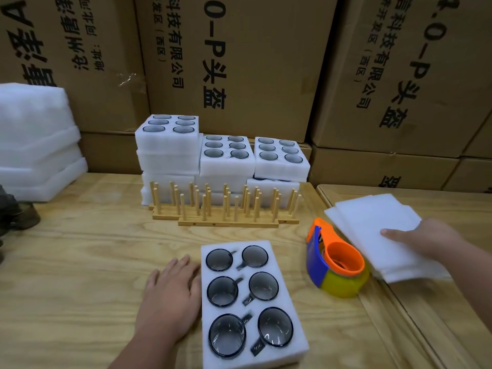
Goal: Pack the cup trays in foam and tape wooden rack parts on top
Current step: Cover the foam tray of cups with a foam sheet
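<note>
A white foam cup tray (286, 328) holding several dark glass cups lies on the wooden table (80, 262) in front of me. My left hand (170, 296) lies flat on the table, fingers straight, against the tray's left edge. My right hand (423, 241) grips the top sheet of a small pile of white foam sheets (378, 225) at the right, thumb on top. An orange, blue and yellow tape dispenser (338, 265) sits between the tray and the sheets. Wooden rack parts (226, 206) with upright pegs stand behind the tray.
Stacks of filled foam cup trays (226, 161) stand behind the racks against a wall of cardboard boxes (239, 62). A tall pile of foam (34, 145) sits at the far left, with a dark object (13, 214) beside it. A second table (426, 302) adjoins on the right.
</note>
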Action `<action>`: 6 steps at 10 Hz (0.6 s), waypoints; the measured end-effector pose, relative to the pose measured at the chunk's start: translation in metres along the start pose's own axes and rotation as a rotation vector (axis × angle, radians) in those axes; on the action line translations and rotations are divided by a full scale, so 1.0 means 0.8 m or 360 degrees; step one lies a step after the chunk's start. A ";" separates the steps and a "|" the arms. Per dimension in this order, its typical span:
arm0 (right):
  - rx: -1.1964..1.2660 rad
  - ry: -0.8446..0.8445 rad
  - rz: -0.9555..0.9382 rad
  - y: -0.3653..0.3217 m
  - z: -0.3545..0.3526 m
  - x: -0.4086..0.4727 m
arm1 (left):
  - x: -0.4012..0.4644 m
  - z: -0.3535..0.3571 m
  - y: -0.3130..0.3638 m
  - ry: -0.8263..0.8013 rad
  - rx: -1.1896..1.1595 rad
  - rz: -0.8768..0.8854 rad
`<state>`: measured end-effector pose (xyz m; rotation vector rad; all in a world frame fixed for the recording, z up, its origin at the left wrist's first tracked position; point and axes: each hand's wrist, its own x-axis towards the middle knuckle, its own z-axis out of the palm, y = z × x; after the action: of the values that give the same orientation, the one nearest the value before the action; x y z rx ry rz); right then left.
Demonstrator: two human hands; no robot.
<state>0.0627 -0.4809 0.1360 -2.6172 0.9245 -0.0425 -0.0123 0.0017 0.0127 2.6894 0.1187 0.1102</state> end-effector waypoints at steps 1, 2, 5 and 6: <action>0.0102 0.0056 0.0009 0.000 -0.004 0.000 | -0.001 -0.001 0.000 0.0001 0.0004 -0.0001; 0.0196 0.0116 0.0045 0.004 -0.005 0.001 | 0.000 0.000 0.000 -0.0009 0.0013 -0.0009; 0.0496 0.0212 0.0075 0.011 -0.024 -0.004 | 0.003 0.003 -0.001 -0.0012 0.0009 -0.0010; 0.0703 0.0310 -0.0032 -0.005 -0.051 -0.013 | 0.002 0.002 -0.001 -0.0008 0.0008 -0.0008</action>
<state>0.0508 -0.4852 0.1762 -2.2361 0.8373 -0.4599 -0.0107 0.0020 0.0109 2.6942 0.1240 0.1015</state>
